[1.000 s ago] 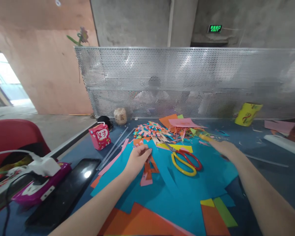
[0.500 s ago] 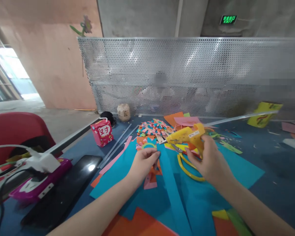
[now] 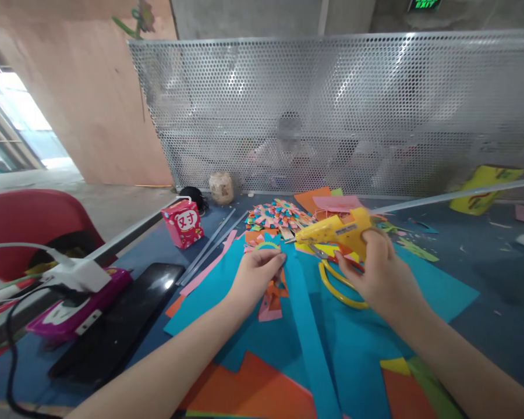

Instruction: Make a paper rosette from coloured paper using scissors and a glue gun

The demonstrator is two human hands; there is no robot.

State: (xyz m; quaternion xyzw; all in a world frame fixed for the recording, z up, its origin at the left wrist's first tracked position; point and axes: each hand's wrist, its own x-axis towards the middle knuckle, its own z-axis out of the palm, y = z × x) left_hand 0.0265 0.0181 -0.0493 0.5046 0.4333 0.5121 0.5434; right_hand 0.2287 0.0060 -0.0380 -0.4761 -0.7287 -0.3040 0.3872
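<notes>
My left hand (image 3: 259, 273) is closed, thumb and fingertips pinched together on a layered paper flower (image 3: 268, 240). Blue petals and a green fringe show above the fingers; orange and pink strips hang below them. In my right hand (image 3: 382, 265) is a yellow hot glue gun (image 3: 336, 228), its metal nozzle pointing left, just above and right of my left fingertips. A long clear glue stick (image 3: 454, 196) juts from its back. Beneath the gun and right hand lie scissors with yellow handles (image 3: 338, 295). A long blue paper strip (image 3: 308, 326) runs from near my left fingertips toward me.
Blue sheets and orange paper (image 3: 253, 387) cover the table before me. Behind my hands lies a multicoloured fringed paper piece (image 3: 277, 215). At left are a pink drink box (image 3: 183, 223), black phone (image 3: 117, 326), and purple power strip (image 3: 81, 314). A perforated metal screen (image 3: 244, 87) stands behind.
The view has tilted downward, so everything sits higher in the picture. Both hands keep their holds, and the glue gun's nozzle stays close to the left fingertips.
</notes>
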